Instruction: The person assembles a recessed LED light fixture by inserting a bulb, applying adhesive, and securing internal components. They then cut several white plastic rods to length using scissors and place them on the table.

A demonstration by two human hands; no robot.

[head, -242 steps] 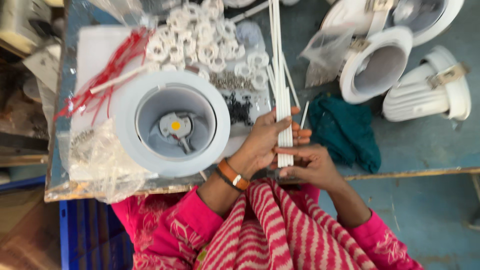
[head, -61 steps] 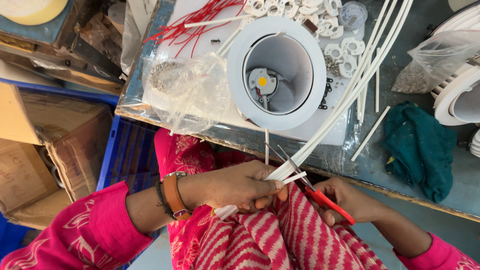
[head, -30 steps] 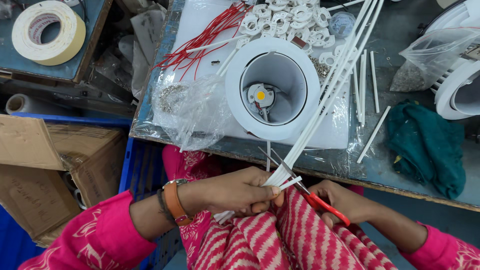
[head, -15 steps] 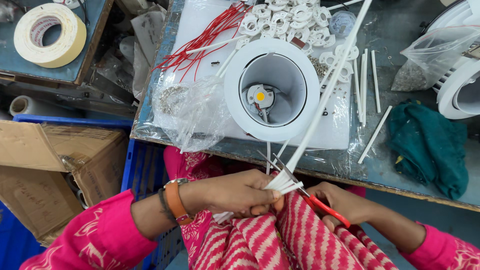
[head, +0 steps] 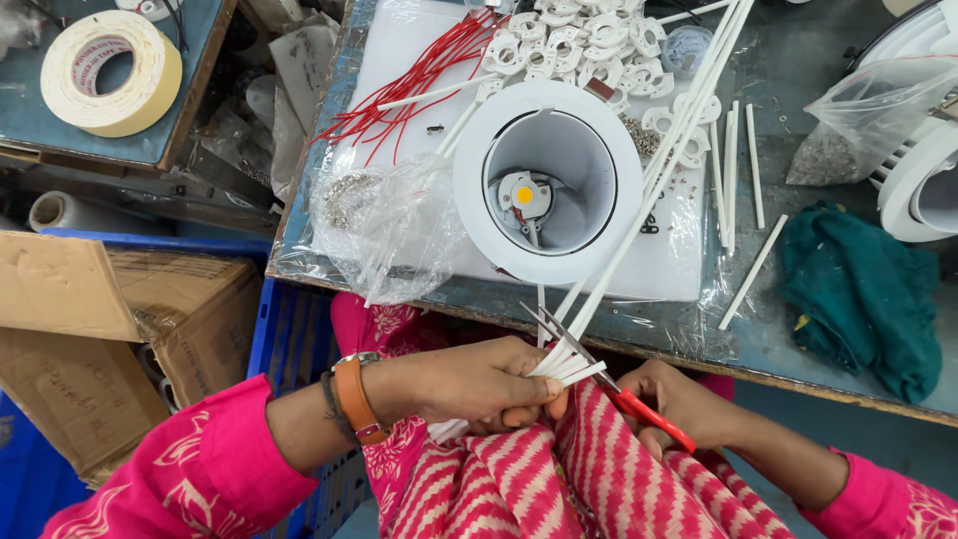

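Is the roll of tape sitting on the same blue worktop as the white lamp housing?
No: the roll of tape lies on a separate surface at the upper left, across a cluttered gap from the worktop bearing the white lamp housing.

Clear plastic bag [head: 384,225] of small metal parts, crumpled, at the bench's [head: 798,40] near left corner. Second clear bag [head: 863,120], grey contents, near the right edge. Brown cardboard boxes [head: 110,339], flaps open, stand off the bench beyond its left edge.
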